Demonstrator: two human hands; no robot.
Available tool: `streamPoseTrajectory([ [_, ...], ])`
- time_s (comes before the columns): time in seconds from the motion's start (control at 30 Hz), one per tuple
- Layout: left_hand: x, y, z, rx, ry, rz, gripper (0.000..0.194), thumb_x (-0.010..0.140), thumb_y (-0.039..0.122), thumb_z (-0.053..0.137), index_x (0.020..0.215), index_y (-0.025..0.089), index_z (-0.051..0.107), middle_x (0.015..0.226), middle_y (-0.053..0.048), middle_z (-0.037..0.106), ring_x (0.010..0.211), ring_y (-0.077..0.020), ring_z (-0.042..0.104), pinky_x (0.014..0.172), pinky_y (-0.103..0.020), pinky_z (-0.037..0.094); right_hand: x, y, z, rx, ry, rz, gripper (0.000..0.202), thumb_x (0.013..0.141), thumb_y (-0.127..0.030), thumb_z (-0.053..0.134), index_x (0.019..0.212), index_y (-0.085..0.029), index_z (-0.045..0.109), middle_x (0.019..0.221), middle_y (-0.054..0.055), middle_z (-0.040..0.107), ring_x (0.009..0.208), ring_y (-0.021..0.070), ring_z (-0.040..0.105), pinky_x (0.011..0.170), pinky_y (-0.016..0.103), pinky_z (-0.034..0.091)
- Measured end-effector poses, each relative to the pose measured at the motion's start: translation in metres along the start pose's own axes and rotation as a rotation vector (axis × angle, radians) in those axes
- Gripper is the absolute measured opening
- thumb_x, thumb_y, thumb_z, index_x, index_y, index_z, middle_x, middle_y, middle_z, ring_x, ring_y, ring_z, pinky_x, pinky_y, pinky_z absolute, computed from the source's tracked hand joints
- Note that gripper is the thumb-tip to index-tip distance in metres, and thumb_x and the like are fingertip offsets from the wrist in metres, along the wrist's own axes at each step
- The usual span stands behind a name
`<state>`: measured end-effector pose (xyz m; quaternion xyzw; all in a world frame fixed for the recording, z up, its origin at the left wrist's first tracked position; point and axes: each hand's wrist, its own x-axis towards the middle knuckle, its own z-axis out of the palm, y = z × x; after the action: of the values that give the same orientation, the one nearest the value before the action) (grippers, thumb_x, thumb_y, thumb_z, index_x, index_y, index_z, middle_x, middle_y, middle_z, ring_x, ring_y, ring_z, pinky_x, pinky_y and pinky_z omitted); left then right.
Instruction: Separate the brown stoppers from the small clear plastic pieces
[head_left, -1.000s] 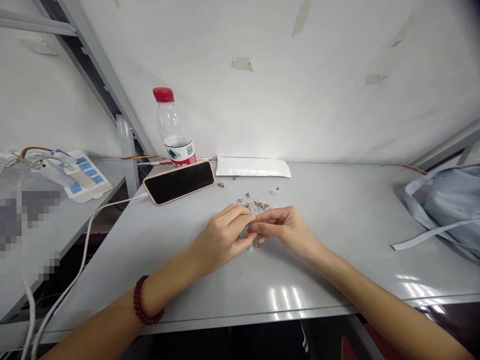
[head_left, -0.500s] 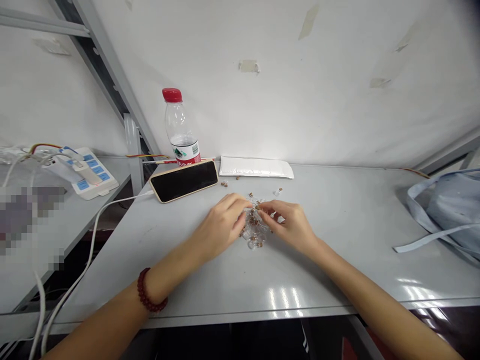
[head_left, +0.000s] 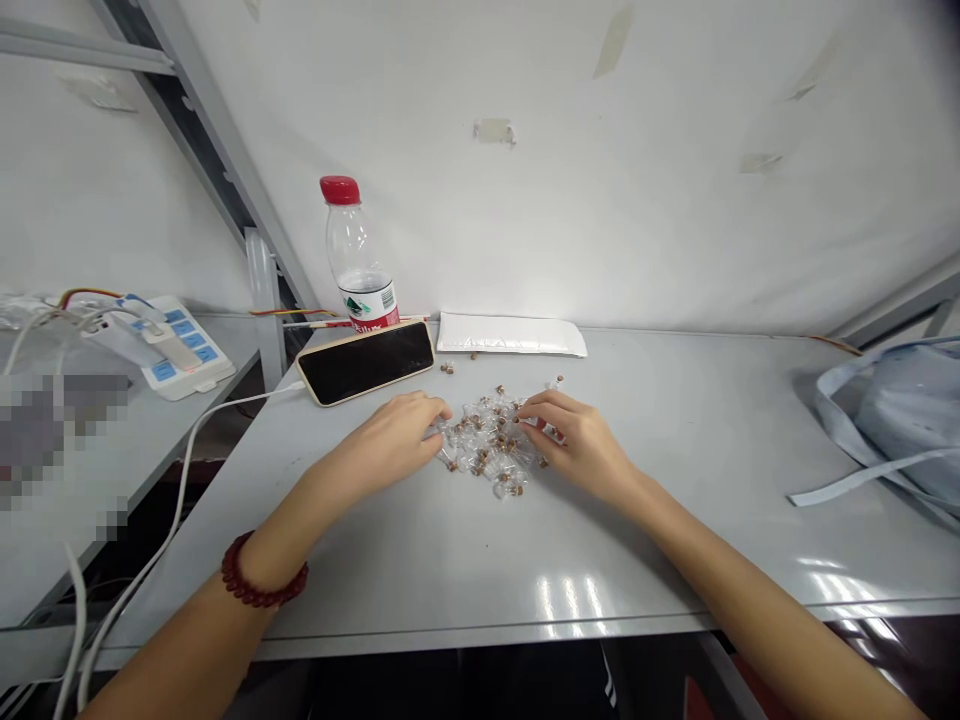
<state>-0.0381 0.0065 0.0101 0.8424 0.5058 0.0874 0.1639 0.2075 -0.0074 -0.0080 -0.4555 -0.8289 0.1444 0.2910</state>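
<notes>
Several tiny clear bottles with brown cork stoppers (head_left: 484, 430) lie heaped on the grey table (head_left: 450, 560). At the heap's left edge is my left hand (head_left: 390, 440), its thumb and fingertips apart, with nothing visible between them. My right hand (head_left: 577, 440) is at the heap's right edge, thumb and forefinger closed on a small corked bottle (head_left: 517, 418). A few more corked bottles (head_left: 448, 368) lie apart behind the heap, and one (head_left: 559, 380) stands behind my right hand.
A phone (head_left: 367, 363) with a white cable leans against a red-capped water bottle (head_left: 360, 260). Beside them lies a white padded packet (head_left: 510, 335). A power strip (head_left: 187, 345) is at the left and a blue-grey bag (head_left: 907, 420) at the right.
My left hand has moved left, away from my right hand, and its fingers have parted. More of the heap now shows. My right hand has hardly moved.
</notes>
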Motion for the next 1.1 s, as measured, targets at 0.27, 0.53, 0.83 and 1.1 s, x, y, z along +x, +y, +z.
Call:
streamPoseTrajectory([
  [0.27,0.007,0.009,0.004,-0.046,0.128,0.006,0.024,0.075,0.015,0.047,0.089,0.015,0.067,0.080,-0.007,0.066,0.071,-0.0205,0.062,0.065,-0.033,0.050,-0.004,-0.011,0.005,0.109,0.018,-0.045,0.021,0.090,-0.021,0.045,0.090,-0.018,0.066,0.092,0.010,0.064,0.075,0.0168,0.058,0.063,0.031,0.046],
  [0.53,-0.006,0.042,-0.003,-0.804,0.022,0.180,0.014,0.077,0.019,0.064,0.090,0.020,0.069,0.085,-0.002,0.070,0.079,-0.0159,0.067,0.072,-0.028,0.059,-0.005,-0.039,-0.005,0.864,-0.244,0.307,0.029,0.088,-0.040,0.055,0.101,-0.017,0.066,0.065,0.000,0.060,0.050,0.0085,0.053,0.045,0.021,0.040],
  [0.83,-0.007,0.050,0.005,-0.819,0.217,0.136,0.013,0.076,0.014,0.065,0.085,0.020,0.072,0.082,-0.001,0.071,0.070,-0.0142,0.068,0.066,-0.025,0.060,-0.003,-0.034,-0.002,1.043,-0.177,0.358,0.024,0.080,-0.036,0.066,0.092,-0.015,0.070,0.058,0.000,0.063,0.052,0.0111,0.059,0.056,0.027,0.050],
  [1.1,-0.005,0.022,-0.014,-0.628,-0.082,0.034,0.014,0.071,0.019,0.063,0.084,0.018,0.067,0.072,-0.002,0.070,0.065,-0.0164,0.067,0.058,-0.025,0.056,-0.002,-0.029,-0.015,0.748,-0.291,0.343,0.013,0.077,-0.029,0.068,0.082,-0.017,0.070,0.071,0.002,0.067,0.060,0.0116,0.058,0.056,0.025,0.045],
])
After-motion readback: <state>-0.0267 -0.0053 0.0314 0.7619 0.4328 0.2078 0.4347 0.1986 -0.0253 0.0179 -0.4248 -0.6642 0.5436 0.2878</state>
